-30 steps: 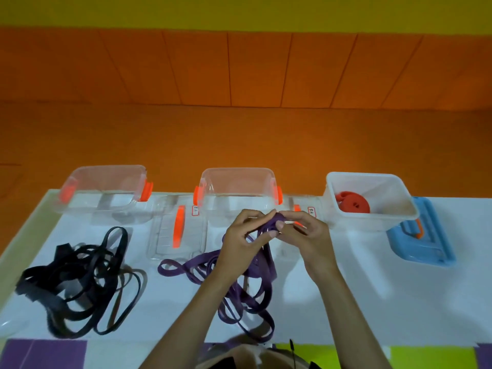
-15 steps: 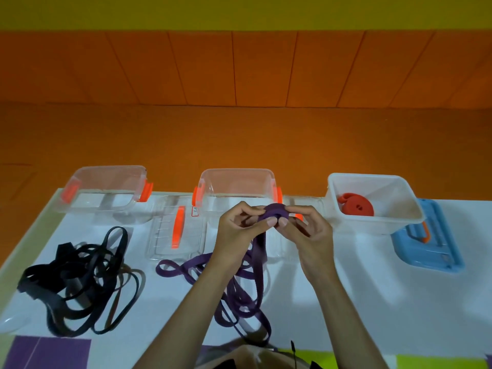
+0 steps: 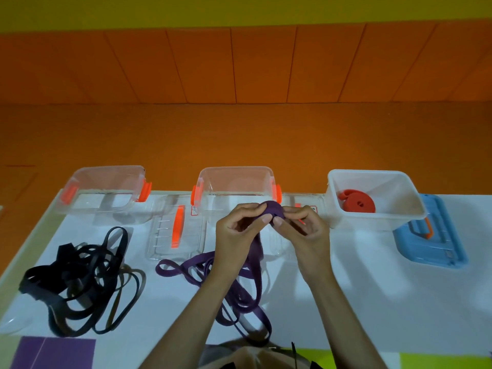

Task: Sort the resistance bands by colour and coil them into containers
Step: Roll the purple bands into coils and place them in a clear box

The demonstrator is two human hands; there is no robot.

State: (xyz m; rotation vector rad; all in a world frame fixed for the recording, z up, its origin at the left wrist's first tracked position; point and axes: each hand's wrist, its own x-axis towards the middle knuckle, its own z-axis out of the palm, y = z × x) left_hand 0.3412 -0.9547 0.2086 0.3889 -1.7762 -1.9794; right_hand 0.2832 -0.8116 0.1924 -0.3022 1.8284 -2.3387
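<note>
Head view, looking down on a white table [image 3: 372, 288]. The left hand [image 3: 237, 230] and the right hand [image 3: 300, 227] meet just in front of the middle container [image 3: 234, 182]. Each pinches the rolled end of the purple band [image 3: 274, 210] between thumb and curled fingertips. The rest of this band hangs from the roll and lies in loose loops on the table under the forearms.

The black bands [image 3: 80, 283] lie in a tangled heap at the left, in front of the left container [image 3: 106, 193], which is clear with orange clips like the middle one. An orange band [image 3: 358, 203], coiled flat, rests inside the white container [image 3: 399, 187] at the right.

A clear lid [image 3: 175, 230] with an orange handle lies between the two clear containers, and a blue lid [image 3: 431, 243] lies beside the white container.

A small red-edged sticker [image 3: 194, 210] sits on the middle container's front corner, its print too small to read.
</note>
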